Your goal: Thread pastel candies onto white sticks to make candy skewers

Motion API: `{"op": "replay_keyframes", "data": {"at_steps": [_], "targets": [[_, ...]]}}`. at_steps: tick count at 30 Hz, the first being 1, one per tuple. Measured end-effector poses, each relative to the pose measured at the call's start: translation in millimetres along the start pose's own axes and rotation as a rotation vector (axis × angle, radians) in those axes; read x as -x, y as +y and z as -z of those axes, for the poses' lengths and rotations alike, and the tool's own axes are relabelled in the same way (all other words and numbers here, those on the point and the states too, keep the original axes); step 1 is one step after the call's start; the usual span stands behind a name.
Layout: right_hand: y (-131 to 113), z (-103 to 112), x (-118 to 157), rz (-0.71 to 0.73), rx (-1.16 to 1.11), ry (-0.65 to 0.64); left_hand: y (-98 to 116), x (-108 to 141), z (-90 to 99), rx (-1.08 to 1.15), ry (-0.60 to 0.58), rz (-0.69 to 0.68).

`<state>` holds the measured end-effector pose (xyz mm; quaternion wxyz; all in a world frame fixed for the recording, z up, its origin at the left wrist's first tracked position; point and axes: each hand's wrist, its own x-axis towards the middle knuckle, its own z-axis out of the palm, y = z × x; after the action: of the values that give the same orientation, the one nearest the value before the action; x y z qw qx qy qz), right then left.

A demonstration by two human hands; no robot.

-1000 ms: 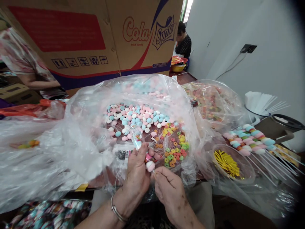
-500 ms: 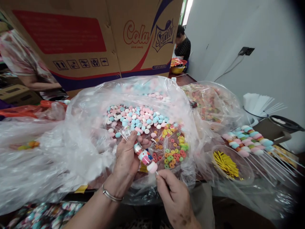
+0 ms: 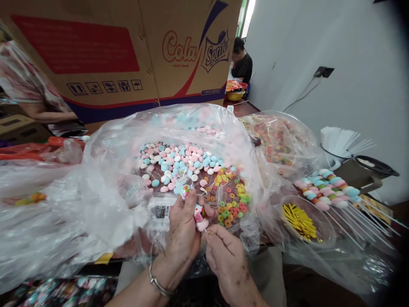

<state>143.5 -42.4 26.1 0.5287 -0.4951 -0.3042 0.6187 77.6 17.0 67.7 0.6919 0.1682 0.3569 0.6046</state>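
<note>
Just above the table's near edge, my left hand [image 3: 183, 232] is closed around a marshmallow skewer [image 3: 201, 222] in a clear printed wrapper. The wrapper's far end [image 3: 181, 177] sticks out past my thumb. A pink marshmallow shows at the skewer's near end. There my right hand [image 3: 228, 256] pinches the stick, its fingertips hiding most of it. Beyond both hands, loose pink, blue and white marshmallows [image 3: 191, 155] lie in a spread-open clear plastic bag [image 3: 108, 136]. Coloured gummy rings [image 3: 234, 204] lie to the right of my left hand.
On the right are a clear bowl [image 3: 329, 232] of gold twist ties [image 3: 298, 219], a stack of marshmallow skewers [image 3: 332, 189], a dark jug [image 3: 364, 177] and white sticks [image 3: 343, 138]. A large cardboard box [image 3: 179, 81] stands behind. Two people sit farther off.
My left hand has turned and moved right and down along the skewer, covering more of it. The wrapper's far end now points farther up. My right hand keeps its pinch at the stick.
</note>
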Motion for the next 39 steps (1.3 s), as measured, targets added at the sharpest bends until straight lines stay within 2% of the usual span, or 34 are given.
{"op": "replay_keyframes", "data": {"at_steps": [4,8,12,17,19,23,25,29,32,34,36,39], "targets": [[-4,3,0,-0.056,-0.101,-0.009,0,4,4.1,0.006,-0.021,0.039],[-7,13,2,-0.058,-0.112,-0.096,20,-7,9.1,0.031,-0.069,0.1],[-9,17,2,-0.059,-0.034,-0.112,36,-24,9.4,0.048,-0.05,0.014],[-6,16,2,-0.016,0.062,-0.071,34,-29,3.3,-0.048,-0.013,-0.058],[-6,19,3,0.072,0.193,-0.038,34,-30,1.3,-0.079,0.028,-0.066],[-9,26,6,0.397,0.626,0.025,38,-34,-0.2,-0.124,0.079,-0.024],[-10,27,6,0.513,0.771,0.054,39,-36,0.5,-0.149,0.091,0.008],[-9,24,5,0.652,0.934,0.104,36,-36,4.1,-0.148,0.07,0.009],[-5,21,3,0.808,1.043,0.196,29,-34,6.5,-0.106,0.064,0.005],[-2,19,1,0.862,1.06,0.241,23,-33,6.6,-0.065,0.059,0.0],[0,18,0,0.795,0.992,0.227,18,-30,5.2,-0.025,0.042,-0.001],[4,14,0,0.471,0.711,0.126,10,-25,1.4,0.014,0.026,-0.008]]}}
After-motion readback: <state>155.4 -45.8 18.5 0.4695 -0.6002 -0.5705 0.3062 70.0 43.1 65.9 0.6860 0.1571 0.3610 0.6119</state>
